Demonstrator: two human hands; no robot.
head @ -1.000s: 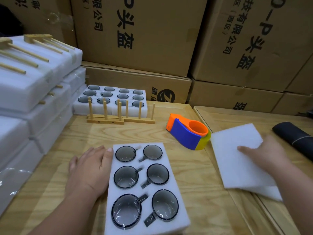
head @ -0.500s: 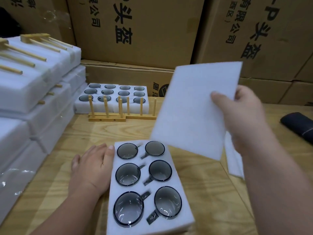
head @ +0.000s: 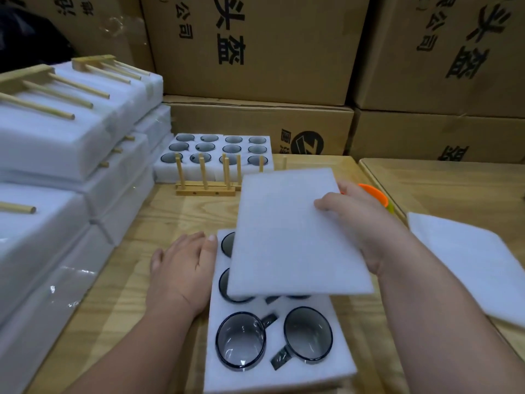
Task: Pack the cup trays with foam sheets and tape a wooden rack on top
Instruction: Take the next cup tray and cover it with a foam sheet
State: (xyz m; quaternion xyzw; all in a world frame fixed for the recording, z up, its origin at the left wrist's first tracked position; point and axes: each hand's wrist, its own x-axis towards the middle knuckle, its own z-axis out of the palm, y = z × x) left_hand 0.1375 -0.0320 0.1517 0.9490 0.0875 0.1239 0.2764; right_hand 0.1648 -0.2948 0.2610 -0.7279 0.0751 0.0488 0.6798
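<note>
The cup tray (head: 279, 365), a white foam block with dark glass cups (head: 241, 339) sunk in its holes, lies on the wooden counter (head: 136, 294) nearest the viewer. The left hand (head: 181, 268) lies flat on the counter against the tray's left edge, fingers straight and closed round nothing. Above the tray's far half a foam sheet (head: 289, 237) is held tilted, covering the farther cups while the two nearest show. The right hand (head: 360, 223) has its grip on the sheet's right edge, thumb on top and fingers out of sight beneath. To the right more foam sheets (head: 471, 265) lie on the counter. Behind the right hand an orange tape dispenser (head: 375, 193) peeks out. Farther back wooden racks (head: 204, 183) stand upright before more cup trays (head: 216, 150). On the left stand stacked wrapped foam packs (head: 56, 155) with racks on top. Cardboard boxes (head: 255, 46) fill the back.
</note>
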